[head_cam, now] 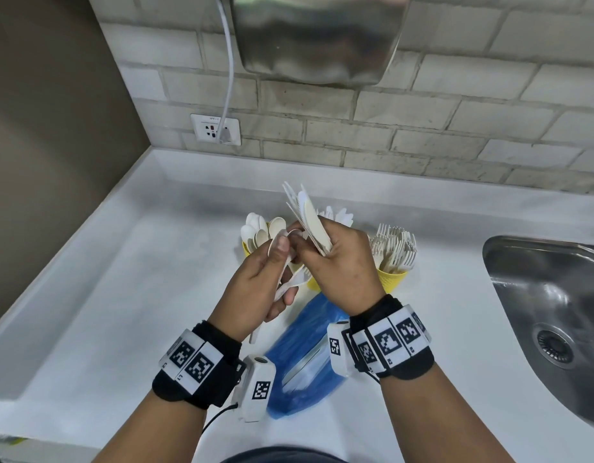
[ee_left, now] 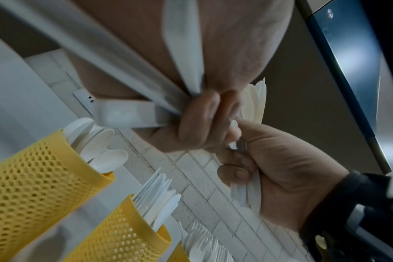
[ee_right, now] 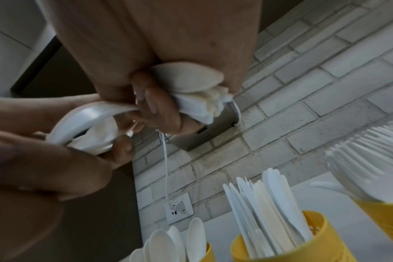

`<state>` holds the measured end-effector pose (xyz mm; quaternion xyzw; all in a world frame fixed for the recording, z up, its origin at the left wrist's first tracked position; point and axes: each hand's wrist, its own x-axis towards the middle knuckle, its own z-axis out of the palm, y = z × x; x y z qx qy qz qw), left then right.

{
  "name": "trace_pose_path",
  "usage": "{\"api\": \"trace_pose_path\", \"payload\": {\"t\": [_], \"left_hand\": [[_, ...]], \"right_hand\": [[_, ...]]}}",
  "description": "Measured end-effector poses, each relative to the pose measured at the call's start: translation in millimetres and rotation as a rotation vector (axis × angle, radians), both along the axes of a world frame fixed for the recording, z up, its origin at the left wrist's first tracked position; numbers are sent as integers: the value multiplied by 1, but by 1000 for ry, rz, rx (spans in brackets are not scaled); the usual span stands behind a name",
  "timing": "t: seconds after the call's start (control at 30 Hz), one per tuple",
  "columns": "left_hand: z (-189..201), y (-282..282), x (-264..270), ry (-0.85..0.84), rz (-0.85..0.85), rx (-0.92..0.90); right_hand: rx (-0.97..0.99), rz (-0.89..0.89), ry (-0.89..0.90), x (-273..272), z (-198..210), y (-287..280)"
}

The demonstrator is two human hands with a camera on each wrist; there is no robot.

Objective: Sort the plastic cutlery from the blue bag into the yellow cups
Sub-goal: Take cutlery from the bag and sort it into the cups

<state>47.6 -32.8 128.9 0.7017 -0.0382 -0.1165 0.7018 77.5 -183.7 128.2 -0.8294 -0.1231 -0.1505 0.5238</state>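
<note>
**Both hands full of cutlery above the cups**

The right hand point(head_cam: 342, 262) grasps an upright bundle of knives point(head_cam: 310, 222); the left hand point(head_cam: 258, 279) has its fingers curled round several spoons point(head_cam: 282, 248), thumb pressing one bowl; both hover over three yellow cups point(ee_left: 34, 177) holding sorted spoons, knives and forks; the blue bag point(head_cam: 305, 355) lies flat on the white tabletop point(head_cam: 121, 295), nearer the person; a steel sink point(head_cam: 552, 312) sits to the right.
</note>
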Motion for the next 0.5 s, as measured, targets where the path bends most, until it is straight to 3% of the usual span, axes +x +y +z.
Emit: {"api": "trace_pose_path", "payload": {"t": [0.2,0.4,0.5], "left_hand": [[-1,1,4,-48,34,-20],[-4,2,6,-65,76,61],[-4,2,7,-77,82,86]], "right_hand": [[106,-38,173,-2,0,2],[229,89,291,-13,4,-1],[273,65,344,-13,0,-4]]}}
